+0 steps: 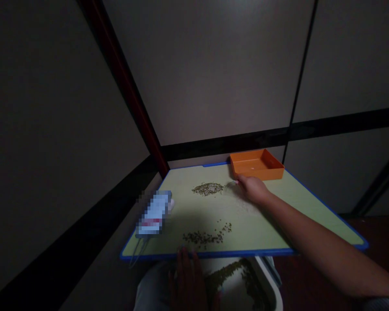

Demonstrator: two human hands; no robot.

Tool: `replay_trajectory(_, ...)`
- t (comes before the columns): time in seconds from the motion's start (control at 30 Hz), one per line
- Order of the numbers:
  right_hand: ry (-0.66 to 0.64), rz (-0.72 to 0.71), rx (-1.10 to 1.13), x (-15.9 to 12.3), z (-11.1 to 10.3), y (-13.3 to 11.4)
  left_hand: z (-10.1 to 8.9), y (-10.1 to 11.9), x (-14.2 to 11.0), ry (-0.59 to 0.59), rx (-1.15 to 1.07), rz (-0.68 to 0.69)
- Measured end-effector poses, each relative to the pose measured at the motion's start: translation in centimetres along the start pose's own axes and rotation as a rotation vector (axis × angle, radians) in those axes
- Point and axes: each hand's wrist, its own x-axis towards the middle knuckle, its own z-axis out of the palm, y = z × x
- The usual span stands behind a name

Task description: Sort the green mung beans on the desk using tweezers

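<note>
My right hand (253, 188) is over the right part of the pale yellow-green tabletop (278, 216), in front of the orange tray (274, 173). Its fingers are pinched together, with something small, whitish and too blurred to name at their tips. Left of those fingertips lies a loose patch of small brownish seeds or grains (208, 188). A second, darker scatter of grains (204, 237) is near the table's front edge. My left hand (188, 278) is just below this edge, fingers stretched out and fingertips by the blue rim, close to the darker grains.
At the table's left side lies a pixelated phone-like object (154, 214) with a cord hanging over the edge. Below the front edge, a white-rimmed container (274, 285) holds more greenish-brown grains. A panelled wall (220, 77) stands behind the table.
</note>
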Motion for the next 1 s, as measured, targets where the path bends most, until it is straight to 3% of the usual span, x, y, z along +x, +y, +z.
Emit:
replay_trajectory(0.2,0.056,0.032,0.194,0.0,-0.4,0.4,-0.9,-0.3,-0.1,-0.059,-0.012,0.026)
replay_trajectory(0.37,0.021,-0.022,0.330,-0.5,-0.9,0.2,-1.2,-1.4,0.0,-0.102,-0.043,0.084)
replay_trajectory(0.67,-0.225,-0.121,0.816,-1.0,0.1,-0.1,-1.6,-1.8,0.1,-0.149,-0.057,0.087)
replay_trajectory(0.8,-0.173,-0.085,0.939,-0.9,0.1,-0.2,-2.0,-1.5,0.2,-0.149,-0.061,0.082)
replay_trajectory(1.0,-0.112,-0.040,0.882,-0.7,-0.6,-0.2,-2.1,-0.8,0.1,-0.107,-0.055,0.053)
